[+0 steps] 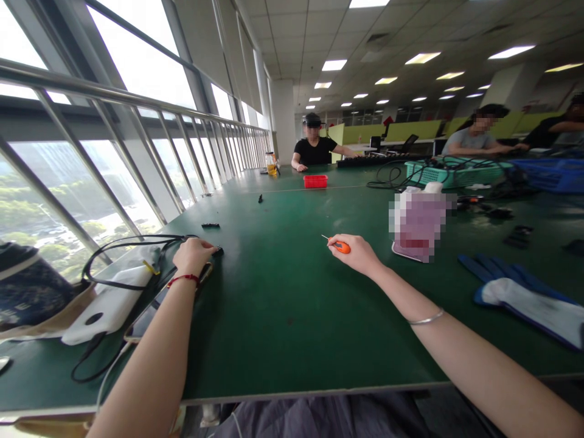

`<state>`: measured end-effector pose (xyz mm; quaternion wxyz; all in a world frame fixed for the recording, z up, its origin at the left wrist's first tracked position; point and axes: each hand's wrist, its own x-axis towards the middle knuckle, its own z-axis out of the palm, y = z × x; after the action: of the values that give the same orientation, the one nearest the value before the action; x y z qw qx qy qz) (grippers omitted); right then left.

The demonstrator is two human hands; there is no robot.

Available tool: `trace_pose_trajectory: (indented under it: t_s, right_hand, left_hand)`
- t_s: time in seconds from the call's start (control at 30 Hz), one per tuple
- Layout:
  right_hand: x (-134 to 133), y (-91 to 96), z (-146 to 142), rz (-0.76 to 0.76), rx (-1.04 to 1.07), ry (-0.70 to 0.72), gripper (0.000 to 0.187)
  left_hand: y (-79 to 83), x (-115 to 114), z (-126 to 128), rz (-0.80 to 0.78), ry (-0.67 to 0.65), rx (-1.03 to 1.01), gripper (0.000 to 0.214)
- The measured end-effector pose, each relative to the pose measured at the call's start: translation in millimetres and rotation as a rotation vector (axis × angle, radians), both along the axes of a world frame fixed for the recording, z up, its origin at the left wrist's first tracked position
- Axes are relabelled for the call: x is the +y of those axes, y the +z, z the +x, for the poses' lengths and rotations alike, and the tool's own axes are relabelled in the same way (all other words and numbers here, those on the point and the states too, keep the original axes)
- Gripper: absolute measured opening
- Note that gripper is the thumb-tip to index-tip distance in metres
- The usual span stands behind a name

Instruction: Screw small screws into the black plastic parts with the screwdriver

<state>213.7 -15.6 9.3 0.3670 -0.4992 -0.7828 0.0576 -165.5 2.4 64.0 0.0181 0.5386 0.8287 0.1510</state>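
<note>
My right hand [358, 252] is closed around a small orange-handled screwdriver [340, 246], whose thin tip points left over the green table [283, 304]. My left hand [194, 255] rests curled on a small black part [218, 250] near the table's left edge, fingers closed over it. A red string sits on that wrist and a silver bangle on the right forearm. A phone [146, 316] lies under the left forearm.
White power bank [109, 301] with black cables at left. Blue-and-white gloves [524, 292] at right. Small black pieces [210, 225] farther out, a red tray [316, 180], a teal basket [451, 173] with cables. Three people sit at the far side. Railing and windows on the left.
</note>
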Motion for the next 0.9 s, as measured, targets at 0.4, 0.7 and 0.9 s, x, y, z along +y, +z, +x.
trace_pose_trajectory:
  t_s: [0.4, 0.7, 0.9]
  right_hand:
    - [-1, 0.6, -1, -0.019, -0.009, -0.004, 0.012]
    - [-4, 5.3, -1, 0.012, 0.008, -0.012, 0.017]
    - [-18, 26.7, -4, 0.085, 0.185, -0.138, 0.031]
  left_hand:
    - [-3.9, 3, -2, -0.022, -0.004, -0.007, 0.034]
    - [-3.4, 2, -8, -0.061, -0.04, 0.001, 0.034]
    - [-16.8, 12, 19, 0.117, -0.273, -0.043, 0.025]
